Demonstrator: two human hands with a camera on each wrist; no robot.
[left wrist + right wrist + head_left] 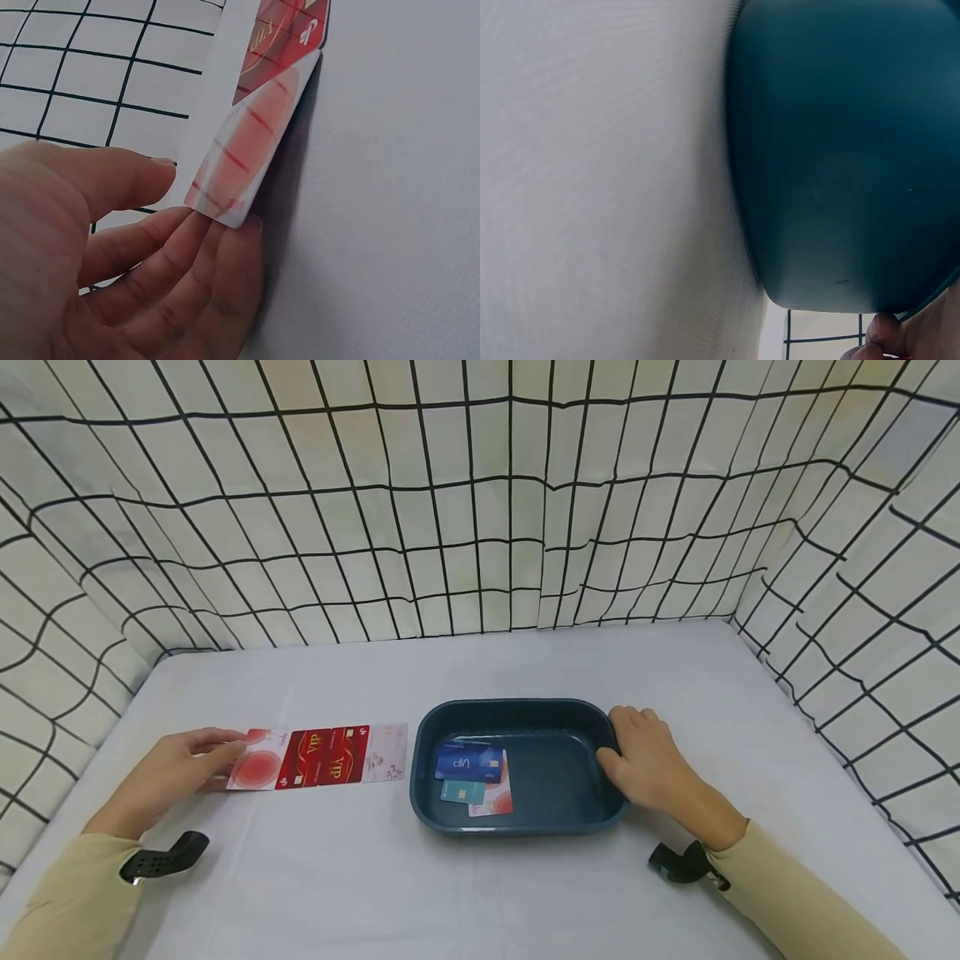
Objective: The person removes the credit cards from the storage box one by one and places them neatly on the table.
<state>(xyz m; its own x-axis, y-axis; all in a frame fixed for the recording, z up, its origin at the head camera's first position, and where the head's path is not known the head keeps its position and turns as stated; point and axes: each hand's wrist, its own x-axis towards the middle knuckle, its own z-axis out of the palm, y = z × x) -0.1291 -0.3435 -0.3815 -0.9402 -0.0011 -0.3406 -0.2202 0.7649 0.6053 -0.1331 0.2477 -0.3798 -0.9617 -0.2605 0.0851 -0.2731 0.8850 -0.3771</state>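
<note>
Cards (323, 758), seven in all: four in a row on one white-covered table (300, 877), three inside one blue-green tray (562, 768). Left to right in the row: one white card with a red circle (257, 768), two red cards marked VIP (345, 756), one pale pink card (385, 752). At the tray's left: one blue card (465, 762), one small teal card (462, 792), one white-and-red card (498, 797) partly beneath the blue. Under the first card's raised end, touching, fingers of the left hand (168, 772), unclenched, thumb just above. Clasped around the tray's right rim: the right hand (652, 768).
</note>
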